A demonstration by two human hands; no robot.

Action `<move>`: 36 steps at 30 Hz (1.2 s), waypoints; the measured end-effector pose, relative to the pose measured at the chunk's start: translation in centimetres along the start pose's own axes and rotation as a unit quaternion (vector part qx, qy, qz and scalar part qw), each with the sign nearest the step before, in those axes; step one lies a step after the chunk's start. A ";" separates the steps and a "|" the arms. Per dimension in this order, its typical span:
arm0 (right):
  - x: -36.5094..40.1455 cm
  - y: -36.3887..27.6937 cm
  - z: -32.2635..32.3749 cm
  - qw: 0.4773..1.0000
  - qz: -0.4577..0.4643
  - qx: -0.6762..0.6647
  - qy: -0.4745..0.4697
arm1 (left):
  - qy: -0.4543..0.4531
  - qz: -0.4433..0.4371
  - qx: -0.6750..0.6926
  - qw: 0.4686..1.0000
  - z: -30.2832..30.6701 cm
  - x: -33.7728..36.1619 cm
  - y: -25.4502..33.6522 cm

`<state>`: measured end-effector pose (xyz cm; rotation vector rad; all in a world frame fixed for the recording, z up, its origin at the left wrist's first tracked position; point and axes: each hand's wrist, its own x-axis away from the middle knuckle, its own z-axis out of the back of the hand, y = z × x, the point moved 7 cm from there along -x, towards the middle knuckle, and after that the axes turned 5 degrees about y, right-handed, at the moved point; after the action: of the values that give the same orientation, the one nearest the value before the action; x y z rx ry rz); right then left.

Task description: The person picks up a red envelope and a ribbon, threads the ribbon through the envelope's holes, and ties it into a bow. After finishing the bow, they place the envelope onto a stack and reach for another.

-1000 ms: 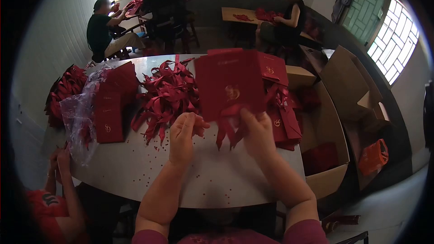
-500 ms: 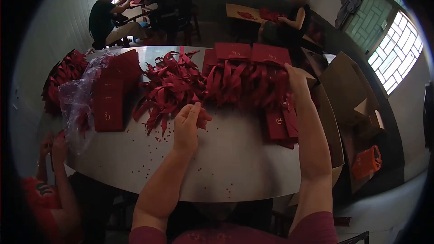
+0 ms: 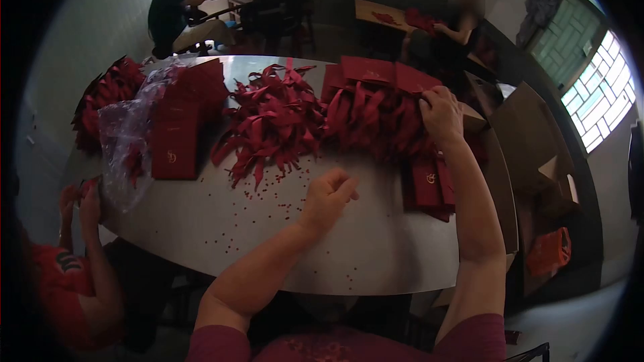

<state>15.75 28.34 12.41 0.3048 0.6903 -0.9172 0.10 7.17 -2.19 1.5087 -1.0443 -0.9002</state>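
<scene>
My left hand [image 3: 330, 198] hovers above the middle of the table, its fingers curled in and nothing visible in them. At the right end of a row of dark red gift bags [image 3: 367, 68], my right hand [image 3: 443, 115] has its fingers bent around the edge of a bag. Red ribbon handles [image 3: 376, 117] hang from this row towards me. Left of it lies a loose heap of red ribbons [image 3: 275, 117]. Below my right hand, more red bags with a gold logo [image 3: 424, 184] lie on the table.
The metal table [image 3: 268, 261] has small red dots scattered on it. At left are stacked red bags [image 3: 176, 147], clear plastic wrap [image 3: 124, 154] and another ribbon pile [image 3: 111, 104]. A cardboard box [image 3: 537, 141] stands right. A person in orange [image 3: 67, 288] sits left; others sit behind.
My left hand has left the ribbon heap and come down and right, the red ribbon ends no longer at its fingers. My right hand stays at the bag row. The view has shifted slightly.
</scene>
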 end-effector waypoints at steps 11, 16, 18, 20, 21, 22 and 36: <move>2.4 2.3 4.2 0.992 0.006 -0.113 0.057 | 0.016 0.017 0.010 1.000 0.6 0.2 1.0; 15.2 10.6 0.4 0.967 -0.230 0.034 -0.108 | 0.007 0.008 -0.002 1.000 0.5 0.3 1.3; 18.7 12.2 -0.3 0.946 -0.281 0.001 -0.164 | -0.005 0.005 -0.004 1.000 0.1 0.4 1.2; 20.1 12.8 0.0 0.945 -0.292 -0.070 -0.132 | -0.002 0.013 -0.021 1.000 0.0 0.5 1.0; 20.0 12.3 0.3 0.945 -0.291 -0.073 -0.132 | 0.001 0.013 -0.023 1.000 0.1 0.5 0.9; 19.5 11.4 1.6 0.948 -0.289 -0.032 -0.128 | -0.002 0.014 -0.023 1.000 0.1 0.4 0.7; 20.2 -2.7 1.9 0.922 -0.226 -0.291 -0.122 | 0.154 -0.361 -0.409 0.824 -1.8 4.3 7.0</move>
<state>22.78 13.15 0.55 -0.5138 0.7803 -1.1114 2.17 3.16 4.93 1.1974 0.2352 -1.3324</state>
